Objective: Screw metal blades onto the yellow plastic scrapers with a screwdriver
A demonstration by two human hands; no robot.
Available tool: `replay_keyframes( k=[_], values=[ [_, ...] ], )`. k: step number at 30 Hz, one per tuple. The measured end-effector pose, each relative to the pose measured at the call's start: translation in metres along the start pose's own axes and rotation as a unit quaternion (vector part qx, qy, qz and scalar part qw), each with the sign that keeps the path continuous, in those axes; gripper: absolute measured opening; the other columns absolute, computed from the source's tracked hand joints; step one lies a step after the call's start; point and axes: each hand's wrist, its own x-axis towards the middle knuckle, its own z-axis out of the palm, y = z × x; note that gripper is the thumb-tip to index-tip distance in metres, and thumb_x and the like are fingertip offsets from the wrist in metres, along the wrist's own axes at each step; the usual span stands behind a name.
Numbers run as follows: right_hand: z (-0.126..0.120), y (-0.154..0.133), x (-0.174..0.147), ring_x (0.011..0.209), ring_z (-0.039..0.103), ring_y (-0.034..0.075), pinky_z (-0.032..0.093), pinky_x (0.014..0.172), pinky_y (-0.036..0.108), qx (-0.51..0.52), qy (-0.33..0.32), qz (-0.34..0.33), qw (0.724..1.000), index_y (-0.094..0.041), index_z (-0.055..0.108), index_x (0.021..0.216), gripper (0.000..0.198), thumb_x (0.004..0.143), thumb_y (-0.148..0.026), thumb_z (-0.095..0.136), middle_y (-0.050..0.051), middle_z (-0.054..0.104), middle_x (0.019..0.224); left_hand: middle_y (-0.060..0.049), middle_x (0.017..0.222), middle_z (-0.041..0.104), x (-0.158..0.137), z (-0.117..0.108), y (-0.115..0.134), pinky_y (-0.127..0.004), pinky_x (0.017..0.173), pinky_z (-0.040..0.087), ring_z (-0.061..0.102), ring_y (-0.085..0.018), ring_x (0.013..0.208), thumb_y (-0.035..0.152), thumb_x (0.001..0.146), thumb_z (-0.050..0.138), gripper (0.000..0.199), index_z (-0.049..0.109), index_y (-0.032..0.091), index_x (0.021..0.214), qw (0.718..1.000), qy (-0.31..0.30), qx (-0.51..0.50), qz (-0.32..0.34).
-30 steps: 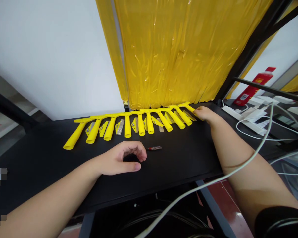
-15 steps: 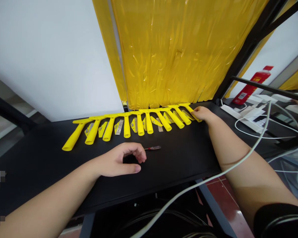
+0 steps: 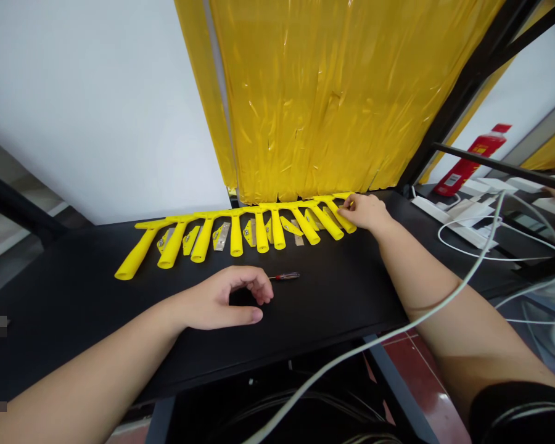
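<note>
A row of yellow T-shaped plastic handles [image 3: 203, 237] lies along the back of the black tabletop [image 3: 333, 296], crossbars toward the wall. Between them sit small yellow clamp plates [image 3: 191, 240] and flat metal blades [image 3: 221, 237]. My right hand [image 3: 365, 211] is at the row's right end, fingers bent together against the last handles; whatever is between the fingertips is hidden. Nearer to me, my left hand [image 3: 229, 299] hovers over or rests on the tabletop, empty, fingers curved and thumb apart. Just beyond its fingertips lies a small screwdriver [image 3: 287, 276] with a clear, reddish handle.
Yellow plastic sheeting [image 3: 324, 98] and a white panel [image 3: 102, 111] rise behind the row. At right stand a red bottle [image 3: 474, 159], white boxes [image 3: 494, 184] and a black rack frame [image 3: 460, 98]. A white cable [image 3: 398, 333] loops across my right forearm.
My right hand has shifted left along the row, from the rightmost handle to the spot beside its neighbour, now covering the parts there. My left hand stays where it was.
</note>
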Motion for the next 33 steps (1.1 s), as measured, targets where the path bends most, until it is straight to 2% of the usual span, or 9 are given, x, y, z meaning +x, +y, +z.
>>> replay_keyframes(
  k=[4, 9, 13, 16, 18, 20, 24, 28, 33],
  values=[
    [0.003, -0.015, -0.005, 0.120, 0.068, 0.038, 0.049, 0.101, 0.048, -0.041, -0.053, 0.017, 0.998, -0.024, 0.074, 0.123, 0.056, 0.082, -0.063, 0.073, 0.015, 0.077, 0.119, -0.008, 0.101, 0.072, 0.000, 0.000, 0.000, -0.033, 0.087, 0.059, 0.069, -0.017, 0.092, 0.032, 0.093, 0.076, 0.021, 0.069, 0.016, 0.106, 1.000, 0.001, 0.007, 0.003],
    [0.002, -0.012, -0.001, 0.111, 0.071, 0.034, 0.052, 0.094, 0.042, 0.004, -0.035, 0.026, 0.999, -0.023, 0.074, 0.116, 0.047, 0.080, -0.054, 0.076, 0.012, 0.078, 0.112, -0.008, 0.102, 0.073, 0.000, 0.001, 0.001, -0.033, 0.087, 0.060, 0.070, -0.018, 0.092, 0.032, 0.093, 0.076, 0.021, 0.070, 0.016, 0.106, 1.000, 0.004, 0.011, 0.003],
    [-0.007, -0.008, -0.003, 0.083, 0.069, 0.024, 0.050, 0.075, 0.033, 0.135, -0.027, 0.054, 0.989, -0.021, 0.071, 0.103, 0.034, 0.081, -0.047, 0.077, 0.008, 0.074, 0.093, -0.008, 0.101, 0.073, 0.001, 0.001, 0.002, -0.032, 0.086, 0.059, 0.070, -0.018, 0.091, 0.032, 0.093, 0.076, 0.020, 0.070, 0.016, 0.105, 1.000, 0.003, 0.013, 0.001],
    [-0.018, -0.013, -0.012, 0.064, 0.058, 0.016, 0.043, 0.061, 0.028, 0.328, -0.042, 0.054, 0.942, -0.020, 0.064, 0.101, 0.029, 0.085, -0.041, 0.073, 0.003, 0.065, 0.080, -0.008, 0.101, 0.073, 0.001, 0.001, 0.002, -0.032, 0.087, 0.059, 0.069, -0.017, 0.091, 0.031, 0.093, 0.075, 0.020, 0.070, 0.016, 0.105, 1.000, 0.006, 0.010, -0.001],
    [-0.024, -0.025, -0.025, 0.062, 0.055, 0.014, 0.041, 0.059, 0.026, 0.450, -0.072, -0.004, 0.890, -0.021, 0.059, 0.104, 0.030, 0.085, -0.040, 0.073, 0.000, 0.062, 0.079, -0.007, 0.100, 0.073, 0.001, 0.002, 0.001, -0.032, 0.087, 0.058, 0.069, -0.017, 0.091, 0.031, 0.094, 0.076, 0.020, 0.070, 0.016, 0.105, 1.000, 0.013, 0.007, -0.012],
    [-0.027, -0.042, -0.042, 0.064, 0.054, 0.014, 0.041, 0.061, 0.026, 0.510, -0.112, -0.110, 0.846, -0.023, 0.055, 0.108, 0.037, 0.084, -0.043, 0.076, -0.002, 0.060, 0.080, -0.006, 0.100, 0.072, 0.002, 0.004, -0.001, -0.033, 0.088, 0.057, 0.068, -0.017, 0.091, 0.031, 0.096, 0.075, 0.021, 0.069, 0.016, 0.110, 0.999, 0.029, -0.003, -0.027],
    [-0.025, -0.087, -0.089, 0.073, 0.053, 0.014, 0.043, 0.071, 0.028, 0.500, -0.156, -0.345, 0.779, -0.023, 0.053, 0.111, 0.038, 0.090, -0.044, 0.077, -0.002, 0.060, 0.086, -0.007, 0.111, 0.068, 0.004, 0.008, -0.005, -0.035, 0.093, 0.057, 0.068, -0.017, 0.098, 0.033, 0.100, 0.071, 0.043, 0.059, 0.021, 0.139, 0.993, 0.085, -0.074, -0.047],
    [-0.017, -0.120, -0.125, 0.088, 0.058, 0.017, 0.047, 0.084, 0.033, 0.396, -0.150, -0.500, 0.756, -0.023, 0.059, 0.112, 0.031, 0.094, -0.043, 0.076, 0.001, 0.064, 0.098, -0.009, 0.120, 0.068, 0.008, 0.010, -0.005, -0.037, 0.098, 0.056, 0.066, -0.020, 0.106, 0.041, 0.103, 0.067, 0.033, 0.065, 0.021, 0.129, 0.987, 0.132, -0.087, -0.015],
    [-0.014, -0.124, -0.130, 0.082, 0.060, 0.016, 0.051, 0.077, 0.030, 0.392, -0.185, -0.536, 0.724, -0.021, 0.060, 0.116, 0.031, 0.097, -0.040, 0.075, 0.002, 0.068, 0.098, -0.008, 0.113, 0.069, 0.009, 0.012, -0.008, -0.037, 0.098, 0.056, 0.067, -0.023, 0.106, 0.048, 0.104, 0.063, 0.029, 0.070, 0.020, 0.105, 0.965, 0.246, -0.089, 0.029]
  ],
)
